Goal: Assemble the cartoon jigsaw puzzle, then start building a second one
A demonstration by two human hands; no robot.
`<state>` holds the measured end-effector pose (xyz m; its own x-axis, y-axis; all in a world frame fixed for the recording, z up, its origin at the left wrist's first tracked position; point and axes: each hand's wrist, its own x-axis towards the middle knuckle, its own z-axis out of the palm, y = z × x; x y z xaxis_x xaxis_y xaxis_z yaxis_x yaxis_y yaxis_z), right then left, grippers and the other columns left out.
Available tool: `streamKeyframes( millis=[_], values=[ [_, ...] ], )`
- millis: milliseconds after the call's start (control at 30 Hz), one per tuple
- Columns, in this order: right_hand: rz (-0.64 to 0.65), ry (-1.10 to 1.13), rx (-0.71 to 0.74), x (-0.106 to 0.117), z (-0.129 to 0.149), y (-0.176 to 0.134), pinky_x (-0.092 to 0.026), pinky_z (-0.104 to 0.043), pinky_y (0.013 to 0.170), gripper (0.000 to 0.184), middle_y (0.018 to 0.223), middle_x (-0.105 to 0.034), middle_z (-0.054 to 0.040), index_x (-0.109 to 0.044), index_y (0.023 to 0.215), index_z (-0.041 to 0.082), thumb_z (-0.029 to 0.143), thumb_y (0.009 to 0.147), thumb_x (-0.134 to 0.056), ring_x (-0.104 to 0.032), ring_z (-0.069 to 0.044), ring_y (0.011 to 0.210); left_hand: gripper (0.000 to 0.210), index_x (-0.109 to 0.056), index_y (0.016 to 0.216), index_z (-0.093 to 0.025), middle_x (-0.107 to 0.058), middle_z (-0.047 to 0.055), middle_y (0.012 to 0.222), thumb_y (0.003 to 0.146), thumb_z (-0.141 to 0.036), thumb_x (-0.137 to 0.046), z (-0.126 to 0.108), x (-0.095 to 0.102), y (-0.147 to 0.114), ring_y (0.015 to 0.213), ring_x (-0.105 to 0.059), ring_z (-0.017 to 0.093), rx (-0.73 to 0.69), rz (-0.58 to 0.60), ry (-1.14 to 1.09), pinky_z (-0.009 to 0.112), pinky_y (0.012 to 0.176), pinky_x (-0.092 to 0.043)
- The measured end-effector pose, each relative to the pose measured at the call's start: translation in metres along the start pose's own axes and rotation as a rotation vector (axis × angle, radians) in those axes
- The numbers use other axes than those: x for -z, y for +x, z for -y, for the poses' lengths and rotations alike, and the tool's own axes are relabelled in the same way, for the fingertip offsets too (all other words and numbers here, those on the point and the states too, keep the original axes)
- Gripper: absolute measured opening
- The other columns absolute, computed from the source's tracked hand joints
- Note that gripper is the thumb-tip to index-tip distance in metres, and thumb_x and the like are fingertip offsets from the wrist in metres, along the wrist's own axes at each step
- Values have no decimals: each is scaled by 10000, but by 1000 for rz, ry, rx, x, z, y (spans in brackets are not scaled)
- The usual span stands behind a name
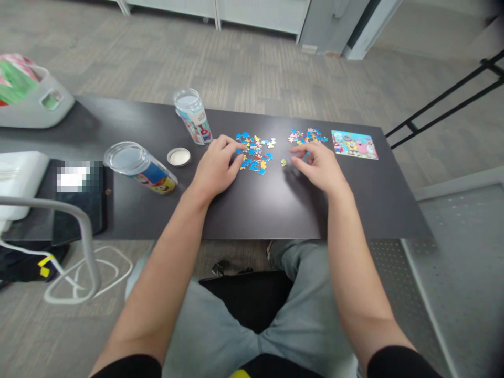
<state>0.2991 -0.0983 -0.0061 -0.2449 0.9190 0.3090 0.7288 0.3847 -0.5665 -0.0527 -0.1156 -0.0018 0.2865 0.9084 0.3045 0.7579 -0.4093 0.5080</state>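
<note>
Loose puzzle pieces (pixel 263 165) were handled two-handed on a dark surface (pixel 252 210), as I saw it from nearby. The left hand (pixel 218 163) lay at the left side of the larger pile (pixel 254 152), toward the far edge; whether its fingers gripped a piece, I could not tell. The right hand (pixel 317 164) was poised by the smaller pile (pixel 306 136), its fingers narrowly parted, nothing visible between them. A lone piece (pixel 283 163) lay just beside that hand. Good handling, in my judgement, called for spreading overlapped pieces flat, pinching each by its edges, and keeping the piles apart. Counted: two piles, too crowded to number by piece; one lone piece; one picture card (pixel 354 145), near the far right corner; two jars, a farther jar (pixel 196 122) and a nearer jar (pixel 147 170); one round lid (pixel 178 156).
</note>
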Motion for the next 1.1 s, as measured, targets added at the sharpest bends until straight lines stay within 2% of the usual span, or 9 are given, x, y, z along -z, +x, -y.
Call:
streamKeyframes(
  millis=[100,200,300,433,600,733,867,933,1100],
  values=[
    [16,46,-80,-12,3,-18,-721,-674,1040,342,1088,-858,-122,-955,1321,339,510,1061,-813,-788,-406,939,477,-846,1611,-324,-802,143,1682,1208,-440,-617,-5,0,-27,1596,-692,424,9,71,29,668,1433,-575],
    [42,33,-82,-19,4,-26,-720,-719,1058,341,1068,-843,-135,-967,1316,367,549,1070,-816,-810,-457,1023,492,-849,1626,-350,-785,134,1744,1220,-489,-609,-8,-4,-32,1676,-649,432,-2,86,17,670,1428,-577],
    [49,-1,-93,-23,4,-25,-724,-719,1041,345,1107,-837,-141,-965,1343,402,572,1076,-827,-818,-480,1097,510,-832,1635,-312,-794,151,1699,1245,-471,-544,-7,-11,-8,1632,-682,393,-13,40,-10,620,1448,-566],
    [34,-13,-97,-28,9,-22,-722,-690,996,277,1127,-830,-135,-961,1279,403,551,1084,-831,-813,-454,1041,478,-859,1578,-256,-801,176,1617,1220,-375,-564,3,-25,51,1544,-709,387,32,-3,39,609,1453,-567],
    [74,45,-81,-23,10,-22,-706,-645,974,155,1082,-825,-121,-910,1164,374,492,1083,-849,-797,-433,1027,420,-922,1438,-252,-818,186,1547,1080,-387,-748,27,-34,106,1477,-711,385,70,96,96,632,1441,-580],
    [157,156,-42,-12,3,-24,-694,-584,983,215,1131,-815,-110,-917,1226,323,469,1072,-882,-755,-359,927,260,-943,1238,-292,-879,146,1356,1024,-400,-842,35,-26,122,1385,-724,373,112,195,63,626,1398,-574],
    [193,217,-53,-8,-1,-24,-672,-553,969,310,1174,-806,-108,-937,1328,288,474,1080,-912,-717,-311,844,139,-940,1104,-298,-901,112,1274,973,-341,-955,27,-18,126,1341,-735,394,242,226,68,666,1329,-516],
    [196,192,-51,-10,1,-23,-667,-553,1000,287,1168,-806,-110,-943,1321,291,452,1085,-915,-746,-331,901,140,-931,1112,-297,-920,92,1277,976,-315,-963,21,-16,126,1340,-760,392,267,221,66,687,1341,-461],
    [177,106,-76,-18,12,-18,-645,-546,1007,290,1214,-836,-131,-940,1349,289,441,1114,-865,-803,-397,1124,199,-920,1224,-287,-954,78,1321,1025,-282,-926,15,-12,126,1302,-831,340,247,264,33,645,1351,-401]
  ],
)
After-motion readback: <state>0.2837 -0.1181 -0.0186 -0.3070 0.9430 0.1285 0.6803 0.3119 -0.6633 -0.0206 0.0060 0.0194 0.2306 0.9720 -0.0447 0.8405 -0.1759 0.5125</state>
